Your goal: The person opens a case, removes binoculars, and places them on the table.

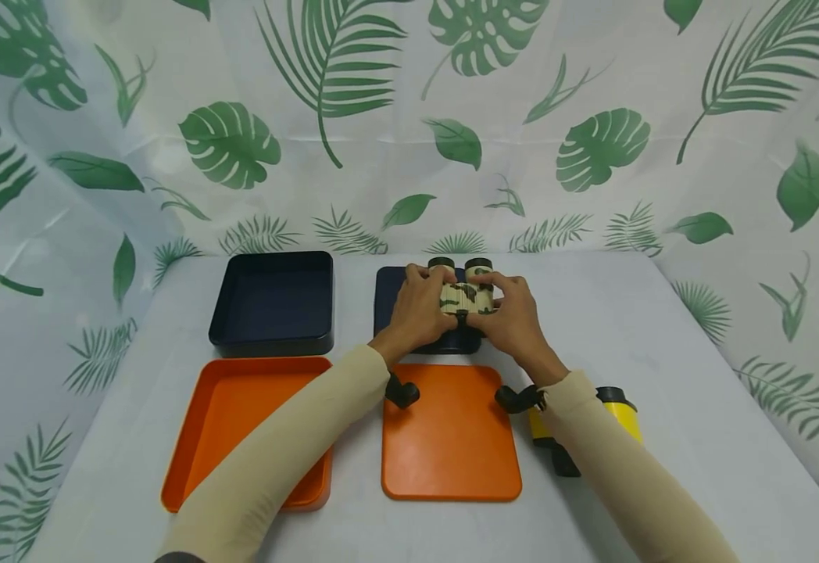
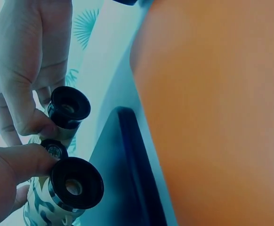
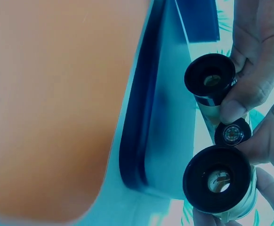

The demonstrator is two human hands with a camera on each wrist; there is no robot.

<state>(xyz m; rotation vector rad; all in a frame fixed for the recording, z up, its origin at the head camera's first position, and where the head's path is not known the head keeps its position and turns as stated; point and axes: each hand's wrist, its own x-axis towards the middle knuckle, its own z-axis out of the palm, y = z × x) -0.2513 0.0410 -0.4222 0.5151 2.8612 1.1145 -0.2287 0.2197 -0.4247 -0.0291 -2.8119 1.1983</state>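
Observation:
Both my hands hold a pair of camouflage binoculars (image 1: 460,297) over the dark blue lid (image 1: 387,293). My left hand (image 1: 418,303) grips the left barrel, and my right hand (image 1: 516,314) grips the right one. In the left wrist view, the black eyepieces (image 2: 78,183) point back toward me, with the thumbs on the bridge between them. A small round dial (image 3: 233,134) is set between the eyepieces in the right wrist view. The fingers hide much of the barrels' outer sides.
An orange lid (image 1: 452,446) lies in front of the blue one. On the left stand a dark blue box (image 1: 272,346) and an orange box (image 1: 241,383), partly under my left sleeve. Yellow binoculars (image 1: 624,418) lie partly behind my right sleeve. A leaf-patterned cloth (image 1: 353,172) hangs behind.

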